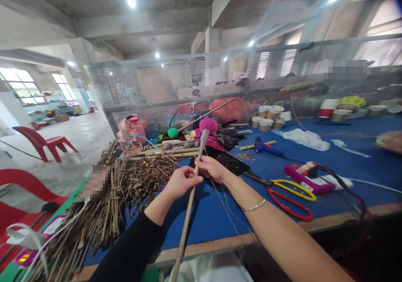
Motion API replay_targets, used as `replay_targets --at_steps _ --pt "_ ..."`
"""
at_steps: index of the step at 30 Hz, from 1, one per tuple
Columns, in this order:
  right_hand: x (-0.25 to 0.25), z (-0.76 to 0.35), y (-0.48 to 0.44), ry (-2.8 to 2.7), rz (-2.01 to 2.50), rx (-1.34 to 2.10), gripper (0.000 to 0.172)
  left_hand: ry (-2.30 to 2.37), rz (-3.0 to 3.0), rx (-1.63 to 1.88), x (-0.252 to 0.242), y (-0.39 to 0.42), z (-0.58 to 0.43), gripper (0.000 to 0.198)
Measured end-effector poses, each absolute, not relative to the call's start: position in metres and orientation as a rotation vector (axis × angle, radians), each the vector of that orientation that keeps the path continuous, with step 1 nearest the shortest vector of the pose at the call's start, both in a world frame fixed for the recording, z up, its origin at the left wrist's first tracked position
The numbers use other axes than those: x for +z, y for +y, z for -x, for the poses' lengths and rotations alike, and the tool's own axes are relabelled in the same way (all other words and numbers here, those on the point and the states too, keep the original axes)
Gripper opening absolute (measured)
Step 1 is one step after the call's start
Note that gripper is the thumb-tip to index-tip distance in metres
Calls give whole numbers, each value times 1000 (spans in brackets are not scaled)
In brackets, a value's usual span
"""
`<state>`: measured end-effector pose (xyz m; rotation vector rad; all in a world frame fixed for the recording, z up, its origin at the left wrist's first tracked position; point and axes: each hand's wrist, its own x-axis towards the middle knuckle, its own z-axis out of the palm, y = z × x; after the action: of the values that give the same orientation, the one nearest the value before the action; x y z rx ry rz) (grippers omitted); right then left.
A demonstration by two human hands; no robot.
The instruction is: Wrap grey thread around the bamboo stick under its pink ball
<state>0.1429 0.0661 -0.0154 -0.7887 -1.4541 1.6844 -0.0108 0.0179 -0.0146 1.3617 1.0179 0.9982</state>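
Head view: stick (187, 215) held up in both hands over the near edge of the blue table (264, 162), capped at its far end by a grey wrapped head (204, 142). Pinched by the bare wood in the left hand (182, 182), thumb and fingers closed on it; pinched just above in the right hand (210, 167), near the base of the wrapping. Cannot tell whether gripped there on wood or wrap. Trailing below: pale thread (226, 210).

Probably light, stiff, and dry rather than slippery; likely softer and easier to loosen at the head. Best taken by the bare wood just under the wrapping.

Pointed head-end up and away from the body, leaning slightly right. Long axis: from the bottom edge of the view, up between the forearms and through both hands; cut off at the near end. Nearby: scissors (271, 185) to the right, twigs (117, 204) to the left, pink ball (208, 125) beyond the head.
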Motion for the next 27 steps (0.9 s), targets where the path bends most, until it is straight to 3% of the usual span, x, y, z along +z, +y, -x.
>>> replay_targets --at_steps 8,18,27 --pt "-6 -145 63 -1386 628 1750 35 789 -1031 870 -2 10 10 32" --pt "-14 -144 66 -1605 870 1608 24 1130 -1393 952 -16 13 6 33" --pt "-7 -138 59 -1441 639 1722 30 780 -1124 788 -8 15 14 39"
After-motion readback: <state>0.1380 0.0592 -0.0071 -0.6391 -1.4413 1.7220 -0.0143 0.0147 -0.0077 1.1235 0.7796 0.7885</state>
